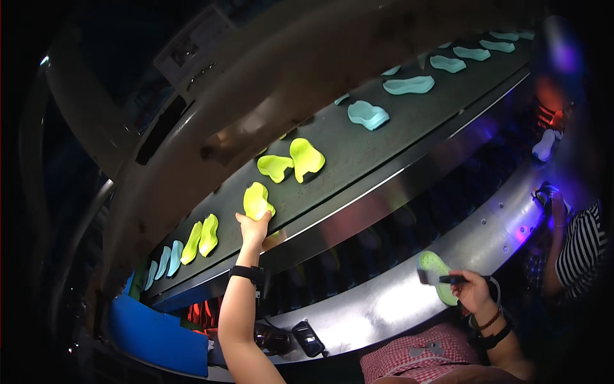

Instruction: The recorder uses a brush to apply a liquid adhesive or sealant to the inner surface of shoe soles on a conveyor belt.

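Observation:
My left hand (254, 225) reaches over the dark conveyor belt and grips the near end of a yellow-green shoe sole (256, 198), thumb apart on the left side. Two more yellow-green soles (307, 157) lie just beyond it. At the right, my right hand (472, 292) is closed round the black handle of a flat brush (430, 277). The brush's bristles lie across a pale green sole (437, 261) on the curved metal ledge. Whether the right hand also touches that sole, I cannot tell.
Light-blue soles (409, 85) lie along the belt (358, 160) to the far right; yellow-green and blue ones (208, 235) lie at its left end. A curved machine cover (249, 102) overhangs the belt. A dark device (308, 338) sits on the ledge (377, 304). Another person in stripes (579, 249) works at right.

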Action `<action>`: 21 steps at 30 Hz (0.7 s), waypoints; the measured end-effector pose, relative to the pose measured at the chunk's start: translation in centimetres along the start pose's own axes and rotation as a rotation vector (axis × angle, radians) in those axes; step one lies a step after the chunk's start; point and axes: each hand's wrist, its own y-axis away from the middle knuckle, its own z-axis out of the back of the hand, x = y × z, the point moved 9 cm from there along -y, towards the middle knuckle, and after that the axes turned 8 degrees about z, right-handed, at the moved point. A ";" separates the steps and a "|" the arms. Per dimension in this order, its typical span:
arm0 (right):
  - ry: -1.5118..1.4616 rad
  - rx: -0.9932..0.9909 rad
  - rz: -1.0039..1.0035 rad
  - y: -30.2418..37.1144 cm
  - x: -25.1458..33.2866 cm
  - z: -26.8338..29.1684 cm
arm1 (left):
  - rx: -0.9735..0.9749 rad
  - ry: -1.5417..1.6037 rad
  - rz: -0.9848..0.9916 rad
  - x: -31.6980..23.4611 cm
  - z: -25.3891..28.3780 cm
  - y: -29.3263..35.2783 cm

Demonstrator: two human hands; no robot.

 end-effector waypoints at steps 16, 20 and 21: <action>-0.123 -0.040 -0.156 -1.2 -1.3 2.4 | 0.209 -0.298 -0.520 -13.3 -6.7 -0.9; -0.061 0.005 -0.191 -0.4 -1.9 3.4 | 0.237 -0.519 -0.480 -11.1 -9.9 -5.5; -0.094 -0.012 -0.193 -0.3 -1.9 3.4 | 0.271 -0.531 -0.405 -11.0 -10.2 -5.3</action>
